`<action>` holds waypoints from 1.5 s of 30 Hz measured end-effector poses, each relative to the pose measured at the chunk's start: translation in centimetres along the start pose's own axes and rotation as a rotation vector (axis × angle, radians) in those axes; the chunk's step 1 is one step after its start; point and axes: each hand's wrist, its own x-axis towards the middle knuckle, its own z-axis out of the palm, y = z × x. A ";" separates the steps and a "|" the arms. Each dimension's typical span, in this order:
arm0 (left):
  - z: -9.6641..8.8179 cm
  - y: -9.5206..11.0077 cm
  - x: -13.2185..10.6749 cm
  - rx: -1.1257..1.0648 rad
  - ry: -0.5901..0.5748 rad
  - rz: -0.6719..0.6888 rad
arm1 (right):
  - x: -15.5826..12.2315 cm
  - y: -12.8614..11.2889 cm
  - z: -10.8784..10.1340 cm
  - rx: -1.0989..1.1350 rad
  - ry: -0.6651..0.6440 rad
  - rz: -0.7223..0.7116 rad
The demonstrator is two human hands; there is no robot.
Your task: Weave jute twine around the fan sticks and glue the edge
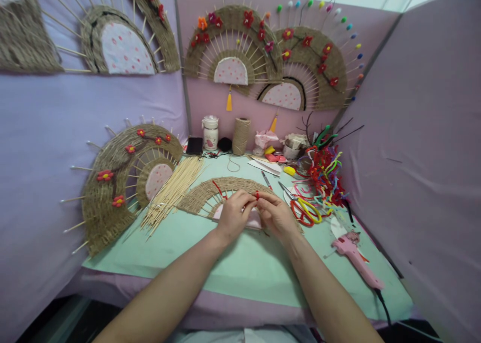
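Note:
Both my hands meet above a woven twine fan (205, 190) that lies flat on the table. My left hand (236, 215) pinches a small red fuzzy piece, likely pipe cleaner (257, 195), from one side. From the other side my right hand (277, 214) grips the same red piece with thumb and fingers. Its exact shape is partly covered by the fingertips. A loose red strand (218, 188) rests on the fan, left of my hands. Beneath my hands, the fan's pale half-round centre (253, 219) is partly hidden.
Bamboo sticks (175, 195) lie to the left, beside a finished flowered fan (107, 183). Scissors (306, 210), a pen (267, 180) and a pile of coloured pipe cleaners (325, 167) are on the right. Nearer me lies a pink glue gun (356, 260). A twine spool (241, 136) stands behind.

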 end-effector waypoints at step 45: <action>0.2 -0.7 0.2 0.162 0.000 -0.089 | 0.3 -0.1 -1.7 -0.458 -0.015 -0.084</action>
